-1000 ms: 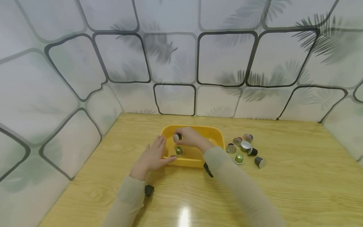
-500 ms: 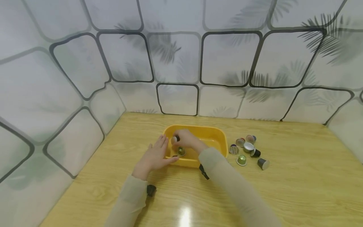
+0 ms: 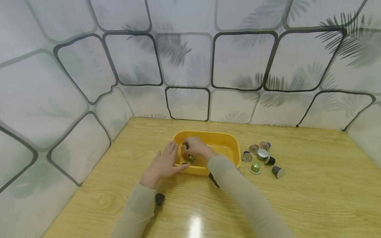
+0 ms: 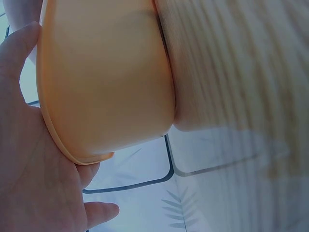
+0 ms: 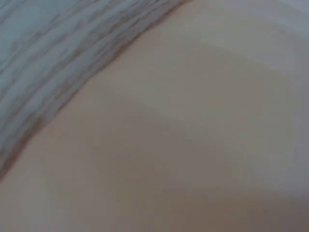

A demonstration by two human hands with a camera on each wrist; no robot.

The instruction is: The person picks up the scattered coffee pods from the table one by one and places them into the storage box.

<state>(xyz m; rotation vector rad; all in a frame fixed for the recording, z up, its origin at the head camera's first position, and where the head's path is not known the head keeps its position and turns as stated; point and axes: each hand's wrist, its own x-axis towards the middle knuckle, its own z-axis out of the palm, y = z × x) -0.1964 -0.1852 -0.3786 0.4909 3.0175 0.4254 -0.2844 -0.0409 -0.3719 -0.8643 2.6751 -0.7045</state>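
A yellow plastic tray stands on the wooden table. Inside its left end, my right hand pinches a dark coffee capsule whose pale foil lid faces left. Just below those fingers a green coffee capsule sits on the tray floor, with part of another dark piece beside it near my left thumb. My left hand rests along the tray's left front corner, fingers straight and thumb stretched over the front rim. In the left wrist view the palm lies against the tray wall. The right wrist view is blurred, filled by the tray's side.
Right of the tray lie several loose capsules, among them a green one, a silver one and a black one. A patterned wall closes off the table's back. Dark wrist-camera pieces show by the sleeves.
My right hand has lowered slightly into the tray's left end with the dark capsule, nearer the green one. The left hand keeps its place on the rim; the whole view has shifted slightly.
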